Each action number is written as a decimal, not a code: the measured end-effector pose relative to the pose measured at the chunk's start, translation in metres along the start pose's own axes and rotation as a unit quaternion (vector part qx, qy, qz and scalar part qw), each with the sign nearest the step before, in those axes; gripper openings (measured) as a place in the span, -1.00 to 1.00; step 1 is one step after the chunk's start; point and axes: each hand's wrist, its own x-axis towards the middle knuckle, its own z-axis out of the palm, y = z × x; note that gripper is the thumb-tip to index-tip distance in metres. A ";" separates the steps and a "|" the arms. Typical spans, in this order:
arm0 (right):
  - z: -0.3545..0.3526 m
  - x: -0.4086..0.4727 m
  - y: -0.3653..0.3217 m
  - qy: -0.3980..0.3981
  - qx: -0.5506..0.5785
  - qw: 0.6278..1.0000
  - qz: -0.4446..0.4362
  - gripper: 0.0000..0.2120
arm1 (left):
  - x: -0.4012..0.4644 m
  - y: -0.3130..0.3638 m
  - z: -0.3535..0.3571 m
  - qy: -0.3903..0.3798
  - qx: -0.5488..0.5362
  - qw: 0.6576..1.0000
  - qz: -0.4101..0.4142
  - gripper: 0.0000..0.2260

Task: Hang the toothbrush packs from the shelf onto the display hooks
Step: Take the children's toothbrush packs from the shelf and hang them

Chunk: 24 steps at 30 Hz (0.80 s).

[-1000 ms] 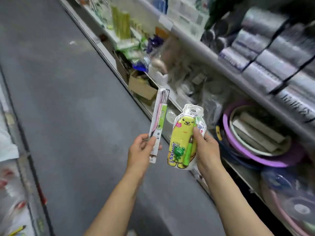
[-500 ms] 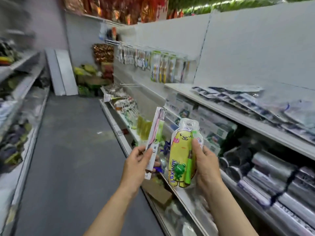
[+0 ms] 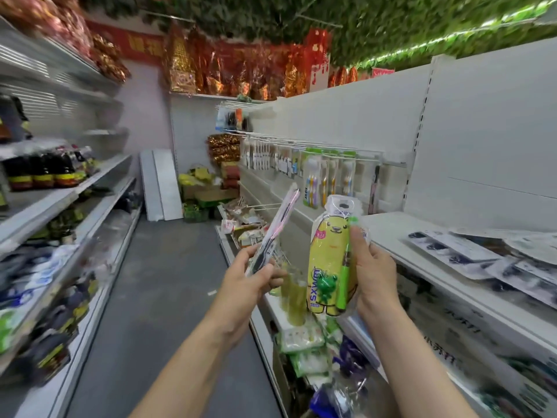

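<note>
Toothbrush packs are in both hands, lifted in front of the chest over the aisle. The left hand (image 3: 250,274) pinches a slim clear-and-pink single-brush blister pack (image 3: 275,226) by its lower end between thumb and curled fingers, so its top, probably the end that hangs, tilts up and to the right. The right hand (image 3: 372,274) grips a wide yellow bear-printed pack with a green frog-handled brush (image 3: 327,267) along its right edge, thumb pressed on the front and fingers wrapped behind; this leaves the clear tab with the hang hole at the top free.

Both tops point toward the white wire display hooks (image 3: 340,149), which stick out from the back panel above the far end of the white shelf (image 3: 391,233). Several already carry hanging multi-brush packs (image 3: 312,185). The hooks are well apart from the hands, so I judge a walk forward comes first. More flat clear packs (image 3: 470,251) lie on the shelf's near right part. Goods crowding the lower shelf edge (image 3: 301,339) may snag the packs.
</note>
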 end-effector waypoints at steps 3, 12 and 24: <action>0.027 0.034 0.015 0.002 -0.001 1.000 -0.014 -0.68 | 0.036 0.000 -0.017 -0.015 -0.013 1.000 0.004 -0.78; 0.153 0.141 0.074 0.004 -0.059 0.997 -0.042 -0.60 | 0.202 0.006 -0.118 -0.021 0.042 0.998 0.033 -0.75; 0.340 0.298 0.160 0.040 -0.086 0.993 -0.069 -0.43 | 0.454 0.038 -0.263 0.037 0.073 0.993 0.083 -0.92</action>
